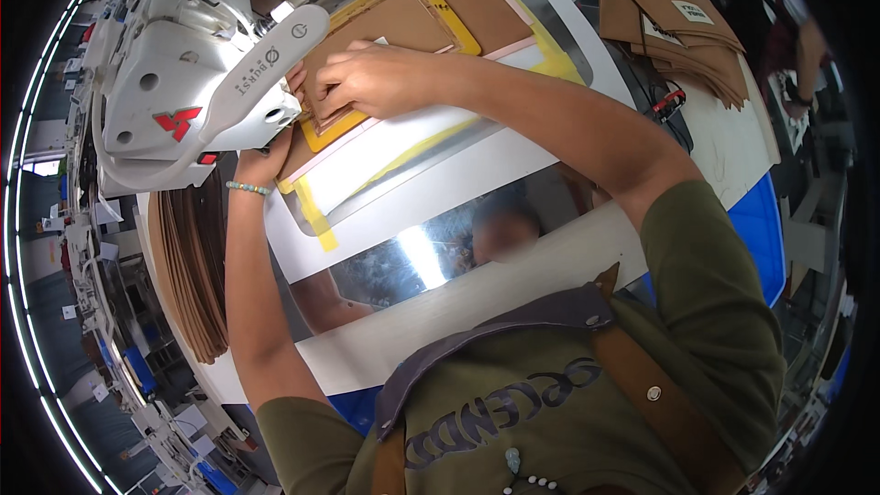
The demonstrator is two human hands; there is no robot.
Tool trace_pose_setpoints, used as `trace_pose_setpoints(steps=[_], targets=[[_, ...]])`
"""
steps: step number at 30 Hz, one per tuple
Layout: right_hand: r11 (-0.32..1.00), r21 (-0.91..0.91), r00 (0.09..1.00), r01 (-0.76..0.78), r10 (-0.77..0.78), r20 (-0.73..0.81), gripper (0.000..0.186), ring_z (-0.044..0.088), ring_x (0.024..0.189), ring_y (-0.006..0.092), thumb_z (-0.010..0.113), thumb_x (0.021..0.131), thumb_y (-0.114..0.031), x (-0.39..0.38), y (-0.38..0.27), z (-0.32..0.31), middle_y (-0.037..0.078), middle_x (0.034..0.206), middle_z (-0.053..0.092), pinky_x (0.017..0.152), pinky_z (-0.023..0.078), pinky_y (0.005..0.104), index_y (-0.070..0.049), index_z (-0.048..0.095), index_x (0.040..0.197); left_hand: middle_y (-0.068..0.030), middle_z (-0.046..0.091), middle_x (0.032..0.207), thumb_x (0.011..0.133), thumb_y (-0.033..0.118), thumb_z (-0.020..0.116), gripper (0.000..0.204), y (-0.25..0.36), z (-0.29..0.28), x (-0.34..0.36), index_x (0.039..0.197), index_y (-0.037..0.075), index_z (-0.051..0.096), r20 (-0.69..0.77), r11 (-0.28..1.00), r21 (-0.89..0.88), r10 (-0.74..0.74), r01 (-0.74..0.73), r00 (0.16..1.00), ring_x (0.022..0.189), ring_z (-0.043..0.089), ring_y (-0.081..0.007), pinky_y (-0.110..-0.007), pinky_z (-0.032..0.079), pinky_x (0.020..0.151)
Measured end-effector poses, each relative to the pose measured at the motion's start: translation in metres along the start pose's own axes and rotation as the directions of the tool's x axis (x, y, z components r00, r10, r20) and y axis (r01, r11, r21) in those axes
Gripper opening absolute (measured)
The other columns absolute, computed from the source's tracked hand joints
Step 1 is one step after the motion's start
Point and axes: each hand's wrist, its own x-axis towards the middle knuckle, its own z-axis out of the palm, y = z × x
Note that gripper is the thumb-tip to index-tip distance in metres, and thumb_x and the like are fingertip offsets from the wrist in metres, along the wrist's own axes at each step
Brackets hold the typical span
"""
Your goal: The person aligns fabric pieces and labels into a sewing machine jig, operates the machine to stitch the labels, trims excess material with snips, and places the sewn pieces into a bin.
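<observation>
The brown piece (385,32) lies in the yellow frame (440,9) under the machine (183,73), right hand (376,78) fingers pressing it flat, left hand (261,160) half hidden, grip unclear; a brown stack (683,32) waits.

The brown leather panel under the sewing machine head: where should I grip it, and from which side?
Take the brown leather panel at its bare near edge, coming from the right, as the right hand does. It lies flat in the yellow-edged template, so press down rather than pinch. The sewing machine head blocks the left, where the left hand is mostly hidden.
</observation>
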Motion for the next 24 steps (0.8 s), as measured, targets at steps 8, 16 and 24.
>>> trace_pose_setpoints(steps=[8,16,24], targets=[[0.997,0.072,1.0,-0.005,0.006,-0.016,0.033,0.061,0.124,0.021,0.069,0.094,-0.007,-0.001,0.003,-0.004,0.001,0.124,0.069,0.107,0.045,0.0415,-0.024,0.084,0.118,-0.011,0.073,0.136,0.102,0.018,0.069,0.036,-0.044,0.013,-0.017,0.137,0.009,0.071,-0.024,0.999,-0.024,-0.045,0.044,0.999,0.124,0.069,-0.0287,-0.04,0.053,0.104],[0.999,0.014,0.998,0.033,-0.033,-0.046,0.032,0.062,0.121,0.0196,0.07,0.093,-0.008,0.0,0.002,0.004,-0.002,0.121,0.07,0.106,0.047,0.0415,-0.025,0.085,0.116,-0.0115,0.073,0.136,0.101,0.018,0.07,0.036,-0.051,0.006,-0.016,0.136,0.008,0.07,-0.028,0.994,0.104,0.022,-0.019,0.999,0.127,0.067,-0.0304,-0.041,0.052,0.106],[0.998,0.055,1.0,0.004,-0.003,-0.027,0.03,0.062,0.123,0.023,0.07,0.091,-0.005,-0.001,0.001,0.003,0.002,0.122,0.07,0.108,0.047,0.0427,-0.018,0.084,0.114,-0.0132,0.072,0.136,0.102,0.017,0.068,0.036,-0.043,0.003,-0.01,0.138,0.008,0.068,-0.012,0.988,0.097,0.126,-0.124,0.992,0.128,0.066,-0.0312,-0.041,0.051,0.108]])
